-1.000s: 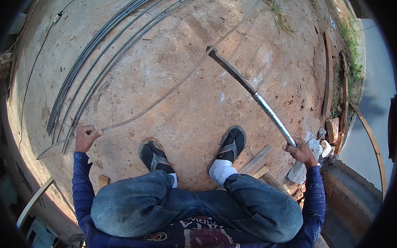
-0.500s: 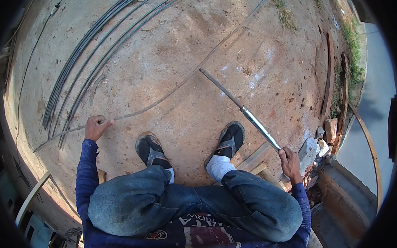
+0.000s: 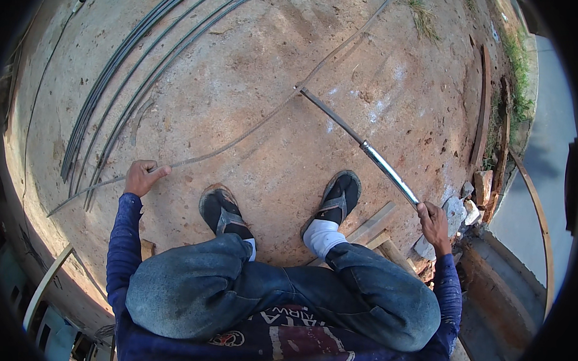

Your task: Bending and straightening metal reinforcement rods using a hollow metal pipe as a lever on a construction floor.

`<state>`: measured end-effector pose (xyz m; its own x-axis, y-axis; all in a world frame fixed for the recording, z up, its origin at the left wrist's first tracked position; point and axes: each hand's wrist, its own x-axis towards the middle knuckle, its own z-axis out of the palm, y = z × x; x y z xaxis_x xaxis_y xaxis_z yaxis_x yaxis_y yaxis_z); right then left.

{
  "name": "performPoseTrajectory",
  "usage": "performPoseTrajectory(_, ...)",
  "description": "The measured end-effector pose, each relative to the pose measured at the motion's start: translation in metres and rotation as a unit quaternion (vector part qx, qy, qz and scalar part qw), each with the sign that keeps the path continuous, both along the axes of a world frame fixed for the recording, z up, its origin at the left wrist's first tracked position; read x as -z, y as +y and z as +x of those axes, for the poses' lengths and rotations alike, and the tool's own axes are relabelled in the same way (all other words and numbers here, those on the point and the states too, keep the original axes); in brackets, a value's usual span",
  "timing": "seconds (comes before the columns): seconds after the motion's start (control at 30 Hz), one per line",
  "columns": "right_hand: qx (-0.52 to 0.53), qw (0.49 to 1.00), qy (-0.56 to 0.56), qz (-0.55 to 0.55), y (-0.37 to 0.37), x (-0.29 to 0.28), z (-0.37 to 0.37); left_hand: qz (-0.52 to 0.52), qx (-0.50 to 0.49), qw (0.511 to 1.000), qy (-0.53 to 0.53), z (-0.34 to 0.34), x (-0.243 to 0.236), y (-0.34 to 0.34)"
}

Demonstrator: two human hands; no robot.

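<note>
My left hand (image 3: pixel 144 177) is closed around a long, thin steel rod (image 3: pixel 236 139) close to its near left end. From there the rod runs up across the ground to the far edge of the view. My right hand (image 3: pixel 435 227) grips the end of a long bar tool (image 3: pixel 391 174), whose near half is a shiny metal tube and far half a dark, narrower bar. The tool slants up to the left, and its far tip meets the rod; whether it hooks around it is too small to tell.
Several dark rods (image 3: pixel 107 88) lie bunched at the far left, beside a black cable (image 3: pixel 48 64). Timber pieces (image 3: pixel 371 226) lie by my right foot. Broken masonry (image 3: pixel 453 215) and a long plank (image 3: pixel 481 111) line the right side, with a paved surface (image 3: pixel 546 119) beyond.
My right hand and the bar tool have shifted a little away from me and to the right, the tip staying at the rod. My left hand keeps its hold, moving only slightly.
</note>
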<state>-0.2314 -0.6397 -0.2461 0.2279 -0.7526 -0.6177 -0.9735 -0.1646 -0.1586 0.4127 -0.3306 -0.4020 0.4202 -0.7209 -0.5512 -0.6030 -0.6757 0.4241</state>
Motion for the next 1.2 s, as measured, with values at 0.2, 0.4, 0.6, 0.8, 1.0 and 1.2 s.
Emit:
performPoseTrajectory(0.2,-0.008,1.0,0.012,0.002,-0.009,0.014,0.0,0.019,-0.004,1.0,-0.009,-0.001,0.001,0.0)
performPoseTrajectory(0.4,0.003,1.0,0.0,-0.013,-0.009,0.038,-0.014,0.004,-0.005,1.0,-0.005,-0.004,-0.003,0.002)
performPoseTrajectory(0.6,-0.039,0.999,0.013,-0.003,-0.049,0.011,-0.002,0.026,-0.003,1.0,0.009,-0.003,-0.007,0.003)
performPoseTrajectory(0.8,-0.004,0.999,0.008,0.041,-0.003,0.022,0.017,0.022,-0.015,1.0,-0.002,-0.004,-0.001,-0.002)
performPoseTrajectory(1.0,-0.006,1.0,0.02,0.009,0.019,0.016,0.014,0.022,-0.019,1.0,-0.002,-0.009,0.002,-0.003)
performPoseTrajectory(1.2,-0.038,0.999,0.031,-0.01,-0.001,0.006,0.011,0.03,-0.001,0.999,-0.014,-0.007,0.006,0.001)
